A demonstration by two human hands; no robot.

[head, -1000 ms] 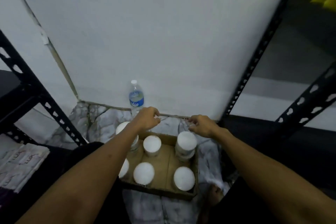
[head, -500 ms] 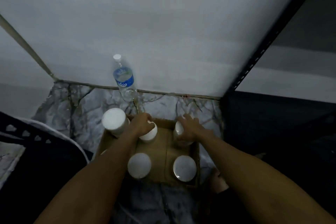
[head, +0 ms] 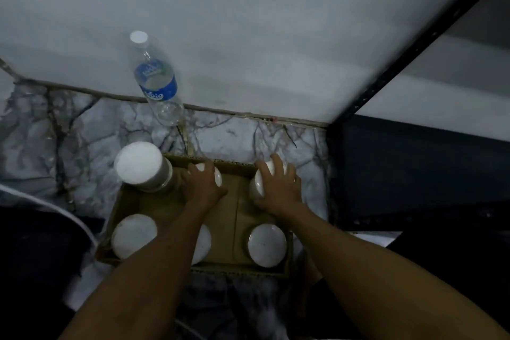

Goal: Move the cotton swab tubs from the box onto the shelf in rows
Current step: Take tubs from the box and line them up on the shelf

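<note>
Presently two cotton swab tubs (head: 266, 179) in the far row of the box (head: 234, 218) are clasped from above by the left hand (head: 202, 188) and right hand (head: 278, 190), fingers (head: 276, 163) curled over smooth lids, probably light, rigid, slippery, best gripped around the sides.

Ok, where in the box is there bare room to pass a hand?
Bare cardboard shows mid-box, between left hand and right hand, running toward the front tubs. The left side is crowded by the tall tub and front-left tub.
</note>
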